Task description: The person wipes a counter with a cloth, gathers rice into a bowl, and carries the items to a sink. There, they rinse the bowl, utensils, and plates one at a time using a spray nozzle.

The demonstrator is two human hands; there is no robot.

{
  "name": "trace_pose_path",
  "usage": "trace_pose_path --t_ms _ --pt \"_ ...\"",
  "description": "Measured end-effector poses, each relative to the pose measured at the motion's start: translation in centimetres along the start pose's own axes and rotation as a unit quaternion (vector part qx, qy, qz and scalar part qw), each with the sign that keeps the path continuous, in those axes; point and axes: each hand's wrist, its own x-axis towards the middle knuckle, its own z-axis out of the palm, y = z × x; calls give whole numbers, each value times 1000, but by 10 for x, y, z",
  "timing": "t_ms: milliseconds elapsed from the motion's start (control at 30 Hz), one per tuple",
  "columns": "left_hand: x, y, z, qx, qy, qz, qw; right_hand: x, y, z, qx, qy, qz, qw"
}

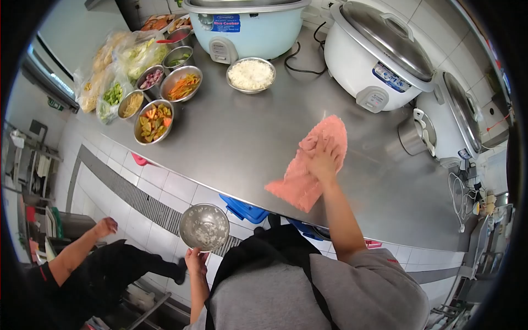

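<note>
My right hand (323,159) lies flat with fingers spread on a pink cloth (300,187), pressing it against the steel counter (242,143). Down by my left side, off the counter's front edge, my left hand (196,261) grips the rim of a metal bowl (204,227). Bits of rice cling to the inside of that bowl. Further back on the counter stands another metal bowl heaped with white rice (251,75), apart from both hands.
Bowls of cut vegetables (154,122) and bagged greens (113,91) fill the counter's left end. A blue rice cooker (247,33), a white rice cooker (379,49) and a metal pot (412,137) stand behind and right. A co-worker in black (104,275) is at my left.
</note>
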Motion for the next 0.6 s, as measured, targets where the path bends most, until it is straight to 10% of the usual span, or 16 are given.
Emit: trace_pose_path --t_ms 133,233,300,433,600 --pt "-9 -9 -9 55 13 72 996 60 -23 6 87 -78 82 990" --pt "-45 14 9 -36 58 78 995 148 -34 41 131 -109 -87 981" --pt "-58 27 10 -81 63 108 989 199 -44 80 107 19 -216 970" --pt "-81 82 63 -50 82 170 981 308 -56 118 -121 198 3 973" --pt "-35 111 148 -71 -33 125 989 398 -57 113 158 195 -168 954"
